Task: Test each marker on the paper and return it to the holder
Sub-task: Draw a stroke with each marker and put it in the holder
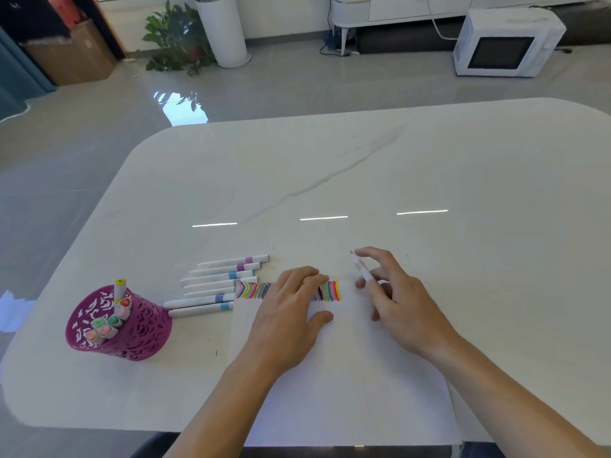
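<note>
**A:** Paper [347, 375] is closest to us: one sheet on the counter [363, 176]. Left hand [291, 312] lies flat on it with fingers straight, pinning it and covering the middle of the strokes [251, 290].

**B:** Right hand?

**A:** Right hand [396, 302] pinches one marker [361, 270], tip pointing away, over the paper's far edge. The tip is off the sheet. It looks uncapped, but it's blurred.

**B:** Progress?

**A:** We'd judge it past halfway. There's one row of strokes along the far edge in many colours. We can't count them because the left hand hides some.

**B:** Counts?

**A:** One holder [132, 328], left of the paper, on the counter. We count about seven caps [112, 322] in it, one standing taller. Seven loose markers [218, 282] lie side by side between holder and paper, just beside the paper's corner.

**B:** What's left?

**A:** We can't tell whether the loose seven are tested. Those seven and the one in hand are not yet in the holder.
</note>
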The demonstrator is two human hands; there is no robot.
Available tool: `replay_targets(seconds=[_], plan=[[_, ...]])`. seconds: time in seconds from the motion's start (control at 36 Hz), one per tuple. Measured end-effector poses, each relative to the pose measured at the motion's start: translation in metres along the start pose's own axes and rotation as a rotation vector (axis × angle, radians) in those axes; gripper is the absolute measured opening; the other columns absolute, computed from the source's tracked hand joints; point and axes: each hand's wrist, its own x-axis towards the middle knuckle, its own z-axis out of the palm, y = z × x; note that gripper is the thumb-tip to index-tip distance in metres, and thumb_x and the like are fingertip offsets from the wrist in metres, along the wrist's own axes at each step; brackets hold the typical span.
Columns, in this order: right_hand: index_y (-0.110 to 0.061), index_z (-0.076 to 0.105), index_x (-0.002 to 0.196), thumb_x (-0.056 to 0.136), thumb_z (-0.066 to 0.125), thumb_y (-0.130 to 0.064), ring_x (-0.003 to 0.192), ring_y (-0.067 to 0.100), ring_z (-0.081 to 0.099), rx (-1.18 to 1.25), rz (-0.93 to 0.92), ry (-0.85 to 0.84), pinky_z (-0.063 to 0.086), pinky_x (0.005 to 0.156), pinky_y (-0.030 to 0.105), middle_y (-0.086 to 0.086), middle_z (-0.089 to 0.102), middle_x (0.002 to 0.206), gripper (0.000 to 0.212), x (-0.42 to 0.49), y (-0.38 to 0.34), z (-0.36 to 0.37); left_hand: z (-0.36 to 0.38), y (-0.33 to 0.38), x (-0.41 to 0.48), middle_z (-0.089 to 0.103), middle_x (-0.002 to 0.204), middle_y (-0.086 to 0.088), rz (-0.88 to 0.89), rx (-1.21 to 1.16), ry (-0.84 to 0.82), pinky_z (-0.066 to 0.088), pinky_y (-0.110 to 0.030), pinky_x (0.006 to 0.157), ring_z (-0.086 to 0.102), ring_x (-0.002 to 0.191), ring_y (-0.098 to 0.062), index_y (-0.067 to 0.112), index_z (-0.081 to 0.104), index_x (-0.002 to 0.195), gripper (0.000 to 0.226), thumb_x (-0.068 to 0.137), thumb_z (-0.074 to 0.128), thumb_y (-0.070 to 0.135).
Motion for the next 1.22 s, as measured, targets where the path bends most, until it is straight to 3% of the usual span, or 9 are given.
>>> replay_targets(seconds=[0.14,0.28,0.47,0.58,0.67,0.78,0.86,0.97,1.22], plan=[[-0.039,0.072,0.105,0.109,0.045,-0.012,0.071,0.022,0.074,0.28,0.042,-0.005,0.057,0.065,0.025,-0.004,0.073,0.1,0.039,0.003,-0.004,0.003,0.006,0.0,-0.001,0.051,0.135,0.012,0.039,0.005,-0.013,0.021,-0.013,0.105,0.038,0.129,-0.009,0.025,0.056,0.135,0.048,0.091,0.068,0.037],[-0.029,0.076,0.106,0.102,0.042,0.002,0.09,0.019,0.076,0.36,0.061,-0.041,0.061,0.075,0.029,0.003,0.077,0.098,0.046,0.008,-0.001,0.007,0.008,-0.002,-0.001,0.049,0.137,0.011,0.052,0.004,0.0,0.024,-0.018,0.108,0.036,0.13,-0.009,0.024,0.053,0.137,0.048,0.092,0.065,0.037],[-0.017,0.073,0.113,0.098,0.044,0.011,0.092,0.026,0.076,0.46,0.051,-0.028,0.061,0.072,0.029,0.008,0.079,0.095,0.044,0.011,0.003,0.011,0.009,-0.002,-0.002,0.049,0.136,0.008,0.073,0.004,0.015,0.032,-0.028,0.11,0.039,0.131,-0.013,0.023,0.054,0.137,0.047,0.093,0.065,0.035],[-0.021,0.071,0.107,0.093,0.075,-0.005,0.078,0.022,0.075,0.421,0.023,0.012,0.058,0.065,0.025,0.006,0.076,0.086,0.022,0.01,0.004,0.015,0.01,-0.002,-0.002,0.049,0.135,0.008,0.082,0.013,0.024,0.032,-0.028,0.11,0.039,0.13,-0.013,0.024,0.054,0.137,0.047,0.092,0.065,0.035],[-0.018,0.072,0.096,0.096,0.075,-0.017,0.066,0.021,0.067,0.449,0.031,0.037,0.055,0.06,0.027,0.01,0.07,0.079,0.003,0.009,0.004,0.015,0.011,-0.002,-0.002,0.049,0.135,0.007,0.079,0.02,0.028,0.032,-0.027,0.109,0.038,0.13,-0.013,0.023,0.055,0.137,0.047,0.092,0.066,0.034],[-0.017,0.075,0.089,0.103,0.059,-0.017,0.058,0.023,0.062,0.455,0.051,0.095,0.05,0.052,0.03,0.014,0.069,0.069,0.021,0.008,0.007,0.016,0.012,-0.002,-0.002,0.047,0.136,0.008,0.073,0.02,0.021,0.029,-0.025,0.11,0.037,0.131,-0.013,0.023,0.054,0.137,0.047,0.092,0.065,0.034],[-0.013,0.067,0.098,0.099,0.067,-0.01,0.059,0.03,0.067,0.499,0.063,0.112,0.055,0.053,0.031,0.016,0.072,0.07,0.003,0.008,0.005,0.017,0.012,-0.002,-0.002,0.048,0.136,0.007,0.074,0.023,0.021,0.029,-0.024,0.109,0.037,0.131,-0.013,0.023,0.055,0.136,0.046,0.092,0.066,0.033],[-0.005,0.059,0.089,0.093,0.076,-0.012,0.063,0.031,0.074,0.455,0.091,0.153,0.061,0.058,0.033,0.013,0.075,0.073,0.019,0.007,0.006,0.021,0.012,-0.002,-0.002,0.047,0.136,0.007,0.07,0.023,0.02,0.029,-0.025,0.109,0.036,0.131,-0.013,0.023,0.055,0.136,0.047,0.092,0.065,0.033],[-0.004,0.057,0.085,0.092,0.074,-0.014,0.063,0.029,0.074,0.379,0.098,0.128,0.061,0.059,0.033,0.011,0.075,0.072,0.021,0.006,0.008,0.022,0.011,-0.002,-0.001,0.047,0.136,0.007,0.065,0.019,0.013,0.031,-0.027,0.109,0.036,0.131,-0.013,0.022,0.055,0.136,0.047,0.092,0.066,0.034]])
